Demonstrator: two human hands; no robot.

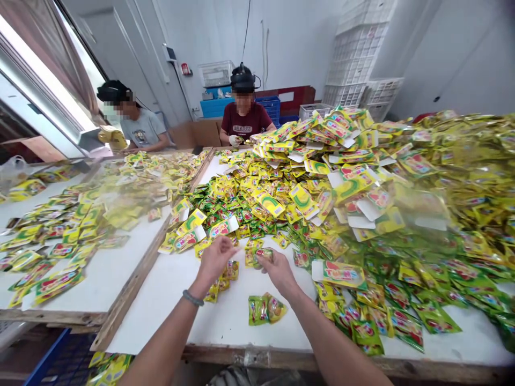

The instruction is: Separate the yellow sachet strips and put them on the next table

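Observation:
My left hand (215,260) hovers over the white table (177,300), fingers curled, with small yellow sachets (225,273) lying just under it; whether it grips one I cannot make out. To its right, my right hand (277,271) pinches a green and yellow sachet (257,256) at the near edge of a huge heap of sachets and carded packs (322,177). A small bunch of green sachets (265,309) lies alone on the table below my hands. A bracelet circles my left wrist.
A second table (100,273) on the left carries scattered packs. Two other people sit at the far end, one in a grey shirt (140,128), one in a maroon shirt (245,120). White crates (358,53) stack against the back wall. A blue crate (60,359) sits below.

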